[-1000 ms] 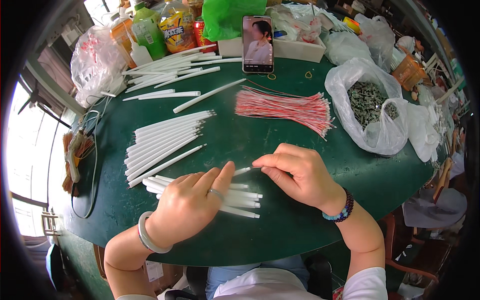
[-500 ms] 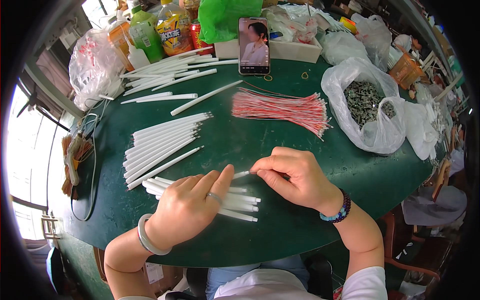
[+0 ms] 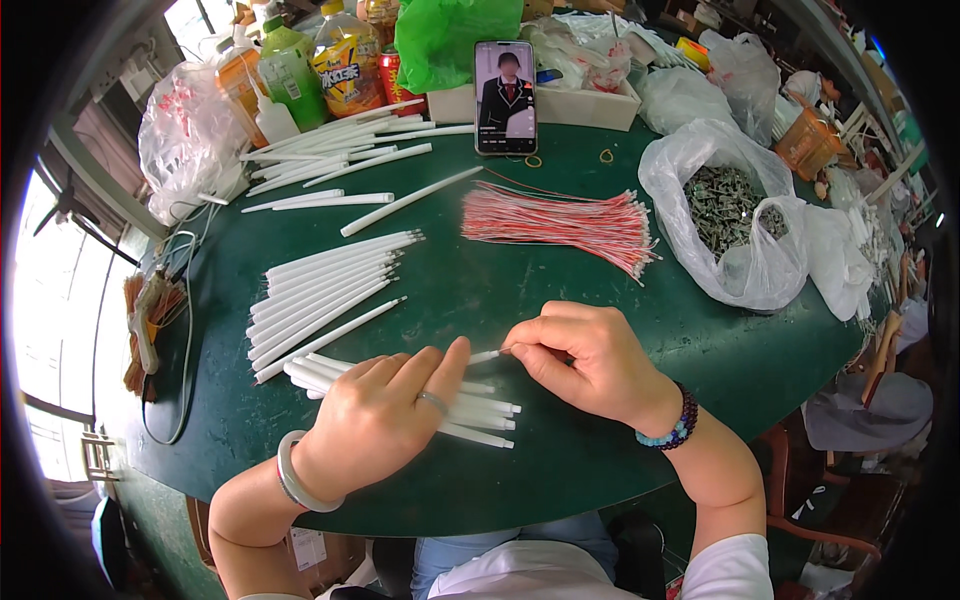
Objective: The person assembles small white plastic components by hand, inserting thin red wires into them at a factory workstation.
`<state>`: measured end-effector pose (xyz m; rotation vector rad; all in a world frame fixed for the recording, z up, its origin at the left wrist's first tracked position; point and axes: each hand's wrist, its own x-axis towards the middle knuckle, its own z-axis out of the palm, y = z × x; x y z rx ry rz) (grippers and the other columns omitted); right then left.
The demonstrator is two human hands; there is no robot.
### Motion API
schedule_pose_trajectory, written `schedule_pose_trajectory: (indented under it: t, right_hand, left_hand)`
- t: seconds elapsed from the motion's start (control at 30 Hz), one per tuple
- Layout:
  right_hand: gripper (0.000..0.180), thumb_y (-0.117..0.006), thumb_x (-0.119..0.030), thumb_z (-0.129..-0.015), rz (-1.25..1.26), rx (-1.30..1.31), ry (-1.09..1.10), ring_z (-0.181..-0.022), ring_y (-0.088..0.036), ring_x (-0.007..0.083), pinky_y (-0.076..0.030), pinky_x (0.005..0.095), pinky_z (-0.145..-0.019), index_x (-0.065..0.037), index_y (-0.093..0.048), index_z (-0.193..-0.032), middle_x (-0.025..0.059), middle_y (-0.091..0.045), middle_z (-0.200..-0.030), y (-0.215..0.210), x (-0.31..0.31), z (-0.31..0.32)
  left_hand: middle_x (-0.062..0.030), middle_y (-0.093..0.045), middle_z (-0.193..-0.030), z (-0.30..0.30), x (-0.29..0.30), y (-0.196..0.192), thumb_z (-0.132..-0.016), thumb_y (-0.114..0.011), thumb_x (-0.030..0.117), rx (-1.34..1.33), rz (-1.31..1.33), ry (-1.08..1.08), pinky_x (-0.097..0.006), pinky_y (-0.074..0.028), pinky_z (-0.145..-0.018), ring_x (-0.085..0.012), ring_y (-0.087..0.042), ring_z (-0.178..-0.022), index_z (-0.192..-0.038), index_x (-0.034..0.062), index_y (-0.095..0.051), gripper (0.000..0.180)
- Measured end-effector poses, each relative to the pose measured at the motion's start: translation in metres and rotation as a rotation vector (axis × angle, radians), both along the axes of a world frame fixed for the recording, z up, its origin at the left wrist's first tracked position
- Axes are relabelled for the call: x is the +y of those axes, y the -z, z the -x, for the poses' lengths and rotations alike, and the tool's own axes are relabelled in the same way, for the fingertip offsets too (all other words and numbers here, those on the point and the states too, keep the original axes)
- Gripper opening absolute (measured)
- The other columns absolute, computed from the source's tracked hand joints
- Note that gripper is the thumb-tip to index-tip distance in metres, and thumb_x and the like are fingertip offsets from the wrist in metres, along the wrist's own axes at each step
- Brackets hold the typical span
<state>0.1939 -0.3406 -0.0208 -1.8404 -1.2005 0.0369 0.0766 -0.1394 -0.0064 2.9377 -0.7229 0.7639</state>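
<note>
My left hand [image 3: 380, 415] lies palm down over several white tubes [image 3: 482, 421], its fingers close together and its thumb hidden. One white tube [image 3: 483, 357] sticks out from under its fingertips and seems gripped there. At that tube's right end, my right hand [image 3: 598, 362] pinches a thin wire-like tip [image 3: 505, 350] between thumb and forefinger; the rest of the tip is covered by the fingers. Beyond my left hand, a row of white tubes [image 3: 325, 300] with fine metallic ends lies slanted on the green table [image 3: 560, 460].
Red and white wires [image 3: 555, 225] lie bundled at centre. A clear plastic bag [image 3: 665, 200] holds small dark parts [image 3: 730, 205] on the right. A phone [image 3: 505, 100] stands at the back, beside bottles [image 3: 345, 65]. More white tubes [image 3: 340, 150] lie back left, near a cable [image 3: 190, 340].
Both hands stay almost in place, the right still pinching at the tube's end. The picture on the phone screen has changed.
</note>
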Motion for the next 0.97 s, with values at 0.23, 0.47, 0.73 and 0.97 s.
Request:
schedule_pose_trajectory:
  t: [0.23, 0.47, 0.73, 0.97]
  right_hand:
    - [0.014, -0.064, -0.016, -0.084, 0.105, -0.23, -0.024, -0.059, -0.058, 0.0222, -0.048, 0.032, -0.053, -0.007, -0.067, -0.095, 0.0052, -0.056, -0.07, -0.002, 0.0, 0.003]
    - [0.048, -0.069, -0.018, -0.078, 0.172, -0.501, -0.109, -0.077, -0.062, 0.0227, -0.05, 0.0336, -0.071, 0.002, -0.054, -0.119, 0.0076, -0.06, -0.089, -0.002, 0.01, 0.006]
    - [0.025, -0.061, -0.01, -0.083, 0.365, -0.732, -0.041, -0.07, -0.058, 0.017, -0.045, 0.0315, -0.063, 0.0, -0.06, -0.106, 0.0027, -0.054, -0.077, -0.004, -0.003, -0.005]
    - [0.069, -0.078, -0.013, -0.066, 0.434, -0.58, -0.051, -0.1, -0.061, 0.0219, -0.041, 0.0426, -0.094, -0.004, -0.05, -0.128, 0.0105, -0.06, -0.119, 0.004, -0.02, -0.033]
  left_hand:
    - [-0.0099, -0.064, -0.09, 0.003, -0.002, -0.007, -0.066, -0.064, 0.009, 0.152, -0.001, -0.02, -0.029, -0.053, -0.06, -0.0196, -0.064, -0.068, -0.116, -0.0035, -0.061, 0.052]
    - [-0.0018, -0.052, -0.074, 0.002, -0.001, 0.009, -0.065, -0.06, 0.01, 0.05, -0.033, 0.033, -0.023, -0.047, -0.053, -0.011, -0.054, -0.058, -0.107, -0.0026, -0.063, 0.045]
    - [-0.0016, -0.051, -0.074, -0.001, 0.001, 0.007, -0.065, -0.06, 0.01, 0.047, -0.03, -0.018, -0.023, -0.047, -0.052, -0.0109, -0.054, -0.057, -0.108, -0.0022, -0.063, 0.045]
    - [-0.0109, -0.066, -0.096, 0.005, 0.005, -0.004, -0.066, -0.062, 0.008, 0.197, -0.054, -0.095, -0.029, -0.053, -0.063, -0.0214, -0.065, -0.07, -0.12, -0.0016, -0.059, 0.055]
